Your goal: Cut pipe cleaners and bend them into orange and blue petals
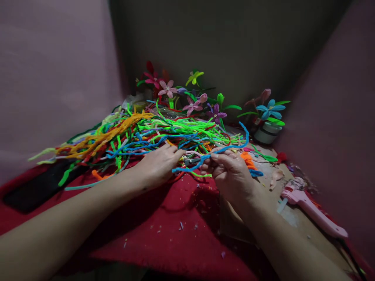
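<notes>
Near the front of a heap of pipe cleaners, my right hand (231, 168) pinches a blue pipe cleaner (228, 148) between thumb and fingers. One end of it curls up to the right and another blue length reaches left. My left hand (161, 162) is closed, back upward, at the heap's front edge. From its fingertips a small pair of scissors (191, 160) points right, metal blades beside the blue pipe cleaner near my right fingers. The scissors' handles are mostly hidden by my left hand. The pipe cleaner heap (175, 128) holds green, orange, blue and red strands.
Pipe-cleaner flowers (191, 105) stand behind the heap, and a blue flower (270, 109) rises by a jar (267, 132). A pink glue gun (313, 208) lies on cardboard at right. A black phone-like slab (38, 191) rests at left on the red cloth (164, 246).
</notes>
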A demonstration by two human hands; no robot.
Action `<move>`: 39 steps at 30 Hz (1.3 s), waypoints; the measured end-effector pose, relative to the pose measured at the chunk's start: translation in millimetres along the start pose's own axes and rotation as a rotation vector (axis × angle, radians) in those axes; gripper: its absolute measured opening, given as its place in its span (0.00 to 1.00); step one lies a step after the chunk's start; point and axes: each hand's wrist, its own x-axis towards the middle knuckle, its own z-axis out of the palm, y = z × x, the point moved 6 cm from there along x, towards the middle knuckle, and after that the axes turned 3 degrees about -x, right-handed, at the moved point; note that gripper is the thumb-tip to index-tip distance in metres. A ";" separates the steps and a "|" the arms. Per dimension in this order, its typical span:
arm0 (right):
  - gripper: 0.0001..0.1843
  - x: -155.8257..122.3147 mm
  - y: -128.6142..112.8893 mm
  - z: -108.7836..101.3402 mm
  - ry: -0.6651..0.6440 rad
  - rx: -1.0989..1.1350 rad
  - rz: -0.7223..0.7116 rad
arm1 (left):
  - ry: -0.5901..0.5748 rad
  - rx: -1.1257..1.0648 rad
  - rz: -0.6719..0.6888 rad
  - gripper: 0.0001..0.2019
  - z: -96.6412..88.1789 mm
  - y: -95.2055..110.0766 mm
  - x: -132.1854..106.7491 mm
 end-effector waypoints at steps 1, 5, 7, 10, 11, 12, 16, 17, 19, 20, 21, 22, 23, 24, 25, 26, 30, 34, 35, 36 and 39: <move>0.02 0.4 -0.9 -0.3 0.008 0.009 -0.018 | 0.022 -0.053 0.021 0.20 -2.5 6.1 -1.5; 0.03 1.6 -0.9 -1.3 0.059 0.072 -0.022 | -0.016 -0.637 -0.084 0.19 3.7 23.2 -5.6; 0.04 1.2 3.4 -0.9 0.077 0.112 0.026 | 0.041 -0.948 -0.171 0.13 8.3 25.4 -6.9; 0.03 0.2 8.7 1.4 0.066 0.161 0.072 | 0.155 -1.322 -0.252 0.06 13.3 22.3 -7.6; 0.03 0.2 9.1 2.7 0.049 0.184 0.080 | 0.172 -1.414 -0.277 0.05 15.2 20.2 -7.4; 0.03 0.3 8.8 3.7 0.034 0.216 0.088 | 0.181 -1.483 -0.302 0.04 16.9 17.8 -7.0; 0.07 3.0 0.1 1.9 0.054 0.377 0.101 | 0.179 -1.572 -0.372 0.04 22.4 8.5 -1.8; 0.09 3.7 -3.0 1.0 0.066 0.402 0.093 | 0.199 -1.594 -0.369 0.06 22.2 6.6 0.3; 0.11 4.1 -6.6 1.4 0.065 0.423 0.088 | 0.279 -1.663 -0.362 0.10 19.6 3.4 3.3; 0.11 3.5 -6.5 2.8 0.052 0.420 0.095 | 0.324 -1.707 -0.369 0.12 17.9 2.4 3.7; 0.11 2.4 -5.1 4.8 0.036 0.412 0.106 | 0.353 -1.749 -0.384 0.13 16.3 2.6 3.5; 0.11 0.8 -2.6 7.2 0.018 0.397 0.120 | 0.360 -1.788 -0.402 0.14 15.0 4.2 2.7; 0.11 -1.1 0.3 9.6 0.000 0.379 0.133 | 0.351 -1.825 -0.420 0.15 13.6 6.8 1.6; 0.11 -3.1 3.4 11.7 -0.014 0.356 0.141 | 0.326 -1.856 -0.429 0.15 12.0 10.4 0.3; 0.12 -5.0 6.1 13.2 -0.022 0.330 0.144 | 0.301 -1.876 -0.427 0.14 9.8 13.9 -0.9; 0.11 -6.7 8.7 14.2 -0.025 0.303 0.148 | 0.279 -1.885 -0.423 0.14 7.5 16.7 -2.0; 0.11 -10.1 13.8 15.6 -0.043 0.195 0.146 | 0.290 -1.828 -0.441 0.12 0.6 14.7 -5.0; 0.12 -11.3 14.0 16.1 -0.043 0.155 0.125 | 0.291 -1.747 -0.414 0.13 -2.1 8.8 -3.3; 0.13 -11.5 14.1 16.4 -0.043 0.153 0.124 | 0.298 -1.740 -0.402 0.13 -2.7 7.7 -2.9; 0.14 -11.5 14.1 16.4 -0.042 0.151 0.123 | 0.309 -1.738 -0.392 0.13 -3.0 6.8 -2.7; 0.13 -9.0 13.2 13.8 -0.037 0.167 0.129 | 0.369 -1.738 -0.392 0.13 -2.9 2.6 -2.9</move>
